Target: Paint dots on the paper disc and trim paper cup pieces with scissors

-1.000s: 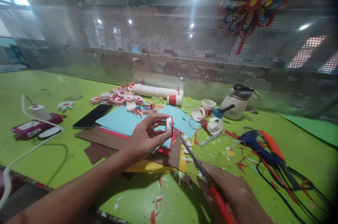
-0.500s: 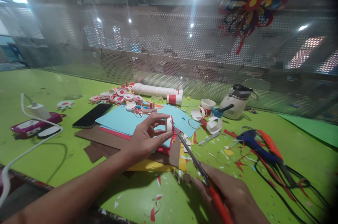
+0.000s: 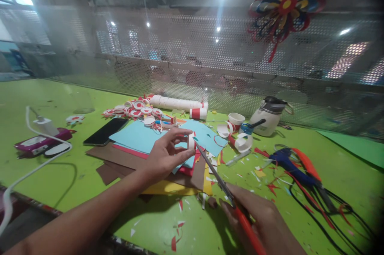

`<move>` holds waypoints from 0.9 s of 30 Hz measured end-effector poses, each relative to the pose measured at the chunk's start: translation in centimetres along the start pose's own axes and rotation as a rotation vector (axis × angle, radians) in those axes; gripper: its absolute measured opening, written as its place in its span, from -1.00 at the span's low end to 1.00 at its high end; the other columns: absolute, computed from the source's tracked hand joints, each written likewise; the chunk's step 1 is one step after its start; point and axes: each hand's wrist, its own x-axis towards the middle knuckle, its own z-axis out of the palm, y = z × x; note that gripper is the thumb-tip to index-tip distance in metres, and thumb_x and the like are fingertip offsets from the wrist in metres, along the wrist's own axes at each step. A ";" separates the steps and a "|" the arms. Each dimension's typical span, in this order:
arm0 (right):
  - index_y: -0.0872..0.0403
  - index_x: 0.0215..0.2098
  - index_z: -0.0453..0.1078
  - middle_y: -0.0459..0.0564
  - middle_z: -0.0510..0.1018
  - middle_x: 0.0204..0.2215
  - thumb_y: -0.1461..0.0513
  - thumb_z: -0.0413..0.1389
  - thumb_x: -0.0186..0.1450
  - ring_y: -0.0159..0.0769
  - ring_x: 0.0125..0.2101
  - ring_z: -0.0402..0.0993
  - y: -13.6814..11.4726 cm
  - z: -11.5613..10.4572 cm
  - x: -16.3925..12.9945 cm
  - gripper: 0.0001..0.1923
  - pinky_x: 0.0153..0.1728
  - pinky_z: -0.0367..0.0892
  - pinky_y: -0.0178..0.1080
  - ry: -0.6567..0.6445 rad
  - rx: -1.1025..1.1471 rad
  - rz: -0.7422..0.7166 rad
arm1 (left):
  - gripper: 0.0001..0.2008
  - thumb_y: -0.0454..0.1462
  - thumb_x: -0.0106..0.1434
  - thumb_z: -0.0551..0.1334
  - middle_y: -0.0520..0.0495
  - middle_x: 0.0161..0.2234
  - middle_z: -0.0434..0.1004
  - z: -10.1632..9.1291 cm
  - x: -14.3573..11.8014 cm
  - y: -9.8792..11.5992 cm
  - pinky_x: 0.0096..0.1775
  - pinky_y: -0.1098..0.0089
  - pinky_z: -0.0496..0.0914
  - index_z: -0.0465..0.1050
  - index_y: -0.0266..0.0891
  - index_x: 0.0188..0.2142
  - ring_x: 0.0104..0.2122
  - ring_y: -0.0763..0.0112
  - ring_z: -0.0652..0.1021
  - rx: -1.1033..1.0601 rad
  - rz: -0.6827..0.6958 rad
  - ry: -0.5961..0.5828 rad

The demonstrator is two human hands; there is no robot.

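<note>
My left hand point(image 3: 162, 155) pinches a short white paper cup base point(image 3: 191, 141) with a trace of red at its edge, between thumb and fingers. My right hand point(image 3: 258, 211) is closed round the red handles of a pair of scissors point(image 3: 221, 185). Their narrow blades reach up and left, with the tips at the right edge of the cup base. Whether the blades are parted there is too small to tell. Beneath my left hand lie light blue paper sheets point(image 3: 135, 135), stacked over red, brown and yellow ones.
Behind the sheets are a pile of red-and-white cup pieces point(image 3: 138, 105), a stack of white cups point(image 3: 177, 103) and a phone point(image 3: 106, 131). A glue gun point(image 3: 295, 167) with black cable lies right, a jug point(image 3: 267, 117) behind it. Paper scraps litter the green table point(image 3: 144, 227).
The red along the cup base's edge shows less than before. Both hands and the scissors have stayed in nearly the same place.
</note>
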 end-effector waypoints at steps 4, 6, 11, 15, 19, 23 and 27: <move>0.05 -0.10 0.50 0.00 0.65 -0.30 0.12 0.00 0.36 -0.27 -0.34 0.60 0.3 0.1 -0.1 -0.70 -0.35 0.47 -0.35 0.022 0.026 0.006 | -0.65 -0.33 0.11 0.40 -0.11 -0.14 0.46 0.0 0.0 0.3 -0.22 0.26 0.53 0.45 -0.18 -0.09 -0.17 0.28 0.53 -0.095 -0.065 0.000; 0.06 -0.14 0.51 -0.03 0.63 -0.38 0.16 -0.01 0.36 -0.30 -0.41 0.57 0.5 0.2 -0.1 -0.72 -0.41 0.45 -0.37 0.062 0.015 0.009 | -0.66 -0.32 0.11 0.40 -0.11 -0.16 0.47 0.0 0.0 0.7 -0.27 0.27 0.55 0.47 -0.19 -0.10 -0.22 0.28 0.56 -0.177 -0.118 0.002; 0.09 -0.21 0.50 -0.05 0.59 -0.48 0.20 0.00 0.35 -0.34 -0.50 0.53 0.7 0.5 0.0 -0.76 -0.43 0.45 -0.37 0.174 -0.062 -0.050 | -0.69 -0.28 0.16 0.36 -0.18 -0.15 0.51 -0.4 0.2 0.9 -0.35 0.31 0.55 0.50 -0.22 -0.08 -0.29 0.24 0.61 -0.380 -0.253 -0.050; 0.09 -0.23 0.48 -0.03 0.62 -0.46 0.19 0.04 0.33 -0.34 -0.54 0.54 0.5 0.5 0.0 -0.80 -0.50 0.43 -0.39 0.277 -0.113 -0.091 | -0.73 -0.24 0.20 0.32 -0.20 -0.16 0.54 -0.7 0.3 0.7 -0.41 0.33 0.53 0.49 -0.22 -0.09 -0.33 0.18 0.64 -0.459 -0.340 -0.132; 0.11 -0.16 0.46 -0.08 0.55 -0.52 0.18 0.09 0.31 -0.36 -0.59 0.47 -0.4 -0.3 0.1 -0.79 -0.47 0.43 -0.35 0.428 -0.125 -0.004 | -0.70 -0.21 0.19 0.34 -0.16 -0.25 0.55 0.1 -0.3 0.8 -0.39 0.36 0.52 0.48 -0.21 -0.08 -0.33 0.23 0.63 -0.347 -0.456 -0.297; 0.08 -0.12 0.43 -0.15 0.51 -0.53 0.20 0.14 0.28 -0.39 -0.58 0.45 -1.2 -1.1 0.5 -0.78 -0.47 0.41 -0.36 0.445 -0.046 0.057 | -0.64 -0.28 0.18 0.35 -0.14 -0.15 0.51 1.6 -1.3 0.3 -0.18 0.31 0.50 0.43 -0.22 -0.02 -0.19 0.28 0.58 -0.100 -0.381 -0.384; 0.12 -0.05 0.39 -0.05 0.57 -0.40 0.25 0.15 0.23 -0.33 -0.45 0.55 -0.7 -0.3 0.6 -0.70 -0.40 0.46 -0.33 0.375 0.144 0.079 | -0.63 -0.32 0.21 0.31 -0.14 -0.04 0.42 3.1 -2.2 -0.2 -0.08 0.21 0.49 0.36 -0.17 0.01 -0.08 0.22 0.54 -0.023 -0.259 -0.453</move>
